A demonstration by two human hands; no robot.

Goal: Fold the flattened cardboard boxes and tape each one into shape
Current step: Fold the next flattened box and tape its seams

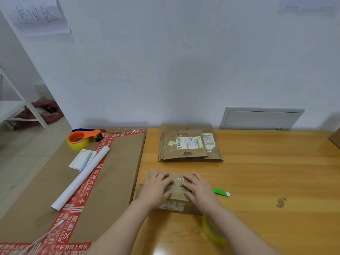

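Left grip point(156, 188): released, pressing box point(176, 206).
Right grip point(200, 190): released, pressing box.
Risk: uneven pressure, tape point(178, 180) wrinkles, flaps point(177, 193) spring.
Stack point(189, 144): 12 o'clock.

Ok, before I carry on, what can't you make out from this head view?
- Small box: the left hand and right hand lie flat across its top, so how far the tape runs is hidden.
- Green tool: its near end is behind the right hand.
- Yellow tape roll: blurred and partly behind the right forearm.
- Flattened boxes: the count is unclear and the label print is too small.
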